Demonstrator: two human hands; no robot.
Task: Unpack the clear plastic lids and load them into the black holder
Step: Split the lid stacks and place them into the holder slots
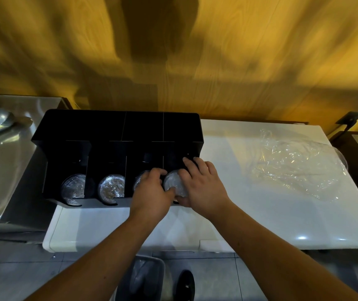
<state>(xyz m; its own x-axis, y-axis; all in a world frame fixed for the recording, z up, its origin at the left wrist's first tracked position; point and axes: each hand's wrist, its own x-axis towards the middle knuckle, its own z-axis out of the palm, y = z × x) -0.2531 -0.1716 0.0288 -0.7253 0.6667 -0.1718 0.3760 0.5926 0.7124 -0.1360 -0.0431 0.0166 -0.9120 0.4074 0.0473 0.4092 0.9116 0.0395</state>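
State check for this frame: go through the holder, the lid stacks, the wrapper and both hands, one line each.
black holder: upright on white counter, four slots, all holding lids
rightmost lid stack: gripped by both hands in the fourth slot
plastic wrapper: crumpled, lying on counter
left hand: on the stack
right hand: on the stack
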